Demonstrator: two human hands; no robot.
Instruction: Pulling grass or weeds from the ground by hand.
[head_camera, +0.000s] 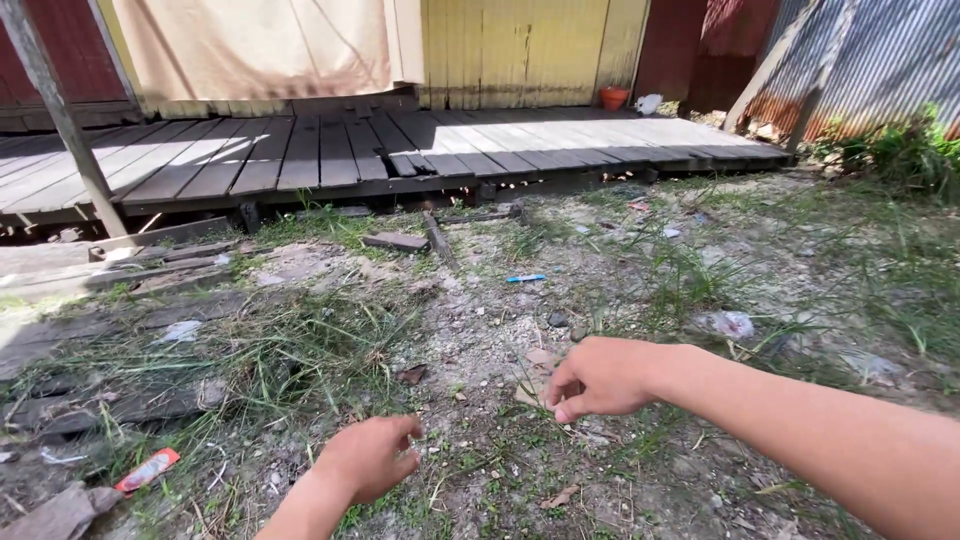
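**Two bare hands low over littered, grassy dirt**

Right hand (600, 378) reaches in from the right edge, forearm running diagonally up-left; fingers curled, thumb and forefinger pinched narrow, nothing visible between them. Just beside its fingertips lie dry brown leaves (535, 375) on the grey dirt. Can't tell if it's touching them.

Left hand (372, 455) comes in from bottom centre, loosely fisted, knuckles up; grip looks closed but empty, though the palm side is hidden. It hovers over sparse grass, well apart from the flat red-orange wrapper (147, 470) at lower left. Wrapper's long axis runs diagonal, lower-left to upper-right.

Further up: small blue stick-shaped scrap (525, 278), long axis approx. horizontal, lying on bare ground. Crumpled clear plastic bag (732, 323) in grass to the right. Weathered grey plank deck (330, 150) spans the background, w/ an orange pot (614, 97) by the yellow wall.
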